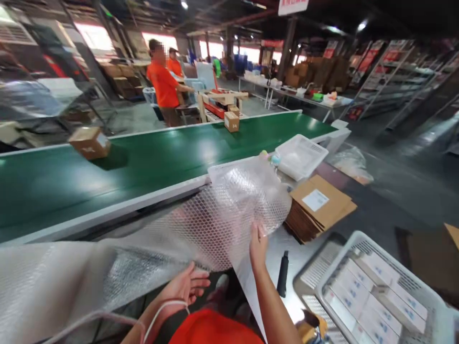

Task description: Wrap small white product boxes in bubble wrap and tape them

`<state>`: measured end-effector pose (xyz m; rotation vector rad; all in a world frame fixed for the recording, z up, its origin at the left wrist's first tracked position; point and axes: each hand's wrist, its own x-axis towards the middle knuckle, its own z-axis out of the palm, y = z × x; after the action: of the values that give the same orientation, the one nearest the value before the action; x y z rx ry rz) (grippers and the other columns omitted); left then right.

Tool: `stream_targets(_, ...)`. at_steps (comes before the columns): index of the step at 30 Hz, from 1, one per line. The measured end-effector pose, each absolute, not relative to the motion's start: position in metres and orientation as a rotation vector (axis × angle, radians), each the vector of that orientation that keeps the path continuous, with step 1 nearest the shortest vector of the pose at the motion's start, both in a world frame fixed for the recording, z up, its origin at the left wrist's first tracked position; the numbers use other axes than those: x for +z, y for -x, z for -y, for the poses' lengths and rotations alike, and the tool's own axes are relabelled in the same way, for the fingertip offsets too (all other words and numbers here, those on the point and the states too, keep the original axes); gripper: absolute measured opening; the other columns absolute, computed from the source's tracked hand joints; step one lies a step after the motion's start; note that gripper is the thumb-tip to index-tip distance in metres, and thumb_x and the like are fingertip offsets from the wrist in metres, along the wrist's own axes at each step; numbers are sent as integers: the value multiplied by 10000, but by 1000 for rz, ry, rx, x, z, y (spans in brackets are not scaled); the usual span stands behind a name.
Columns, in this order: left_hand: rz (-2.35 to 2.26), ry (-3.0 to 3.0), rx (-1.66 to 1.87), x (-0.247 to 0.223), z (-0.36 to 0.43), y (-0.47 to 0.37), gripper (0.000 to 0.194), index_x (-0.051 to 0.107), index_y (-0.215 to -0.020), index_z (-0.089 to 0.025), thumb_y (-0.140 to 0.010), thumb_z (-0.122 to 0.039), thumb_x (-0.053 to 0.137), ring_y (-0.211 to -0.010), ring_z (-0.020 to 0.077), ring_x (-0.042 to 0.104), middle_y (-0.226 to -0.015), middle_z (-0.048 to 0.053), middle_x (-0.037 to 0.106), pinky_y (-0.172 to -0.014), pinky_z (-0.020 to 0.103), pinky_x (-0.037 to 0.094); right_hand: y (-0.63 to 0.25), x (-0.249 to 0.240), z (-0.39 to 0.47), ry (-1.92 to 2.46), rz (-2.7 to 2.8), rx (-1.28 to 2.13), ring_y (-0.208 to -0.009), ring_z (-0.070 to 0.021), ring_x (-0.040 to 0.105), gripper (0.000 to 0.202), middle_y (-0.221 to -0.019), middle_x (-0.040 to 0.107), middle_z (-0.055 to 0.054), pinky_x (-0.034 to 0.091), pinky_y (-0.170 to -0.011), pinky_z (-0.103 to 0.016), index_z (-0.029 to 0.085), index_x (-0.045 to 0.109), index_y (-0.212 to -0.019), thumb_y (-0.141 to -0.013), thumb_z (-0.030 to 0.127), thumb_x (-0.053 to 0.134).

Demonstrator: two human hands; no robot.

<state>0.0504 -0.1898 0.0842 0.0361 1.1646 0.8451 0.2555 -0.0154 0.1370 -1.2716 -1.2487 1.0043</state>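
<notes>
A long sheet of bubble wrap [215,224] runs from the lower left up to the edge of the metal worktable [276,253]. My right hand [258,246] pinches its near edge close to the middle of the view. Below the sheet's lower edge is my left hand [184,285], palm up with its fingers apart; whether the fingertips touch the plastic is hard to tell. On the table, right of my right hand, lies a black utility knife [283,274]. Flat brown cardboard pieces [319,203] are stacked beyond it, with a white label on top.
A white basket [353,239] of small white boxes [373,296] sits at the lower right. Behind the cardboard stands a white plastic tray [301,155]. Cartons [91,143] ride on the green conveyor belt [168,155]. Two people in orange shirts [163,83] are beyond it.
</notes>
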Motion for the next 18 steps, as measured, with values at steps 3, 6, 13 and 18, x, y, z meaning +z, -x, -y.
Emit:
stream_targets(3, -1145, -262, 474, 95, 185, -60, 821, 730, -876, -106, -766, -882, 487, -536, 139, 602, -802, 136, 741, -423, 217, 296, -268, 79, 8, 1586, 1189, 1212, -683, -217, 649, 483, -663, 668, -45, 527, -649, -319, 203, 636, -704, -865, 637, 498)
stream_targets(6, -1118, -582, 356, 104, 175, -55, 708, 753, -984, -136, -767, -793, 603, -659, 191, 676, -915, 137, 772, -506, 246, 426, -278, 30, 12, 1806, 1144, 1298, -482, -162, 503, 432, -464, 477, 33, 430, -535, -276, 243, 499, -563, -881, 533, 531)
stream_targets(13, -1368, -1265, 682, 89, 54, -34, 586, 767, -1114, -219, -553, -304, 912, -1474, 437, 380, -1480, 160, 587, -1228, 540, 287, -283, -12, 22, 1993, 1105, 1311, -680, -198, 594, 382, -453, 466, -1, 426, -660, -260, 251, 451, -487, -835, 284, 605)
stream_targets(18, -1296, -1558, 418, 37, 0, -33, 607, 729, -1174, -144, -662, -451, 839, -1567, 446, 169, -1534, 224, 523, -1240, 636, 105, -272, -28, 22, 1993, 1128, 1394, -760, -198, 634, 275, -559, 594, -27, 445, -692, -250, 208, 589, -575, -842, 266, 624)
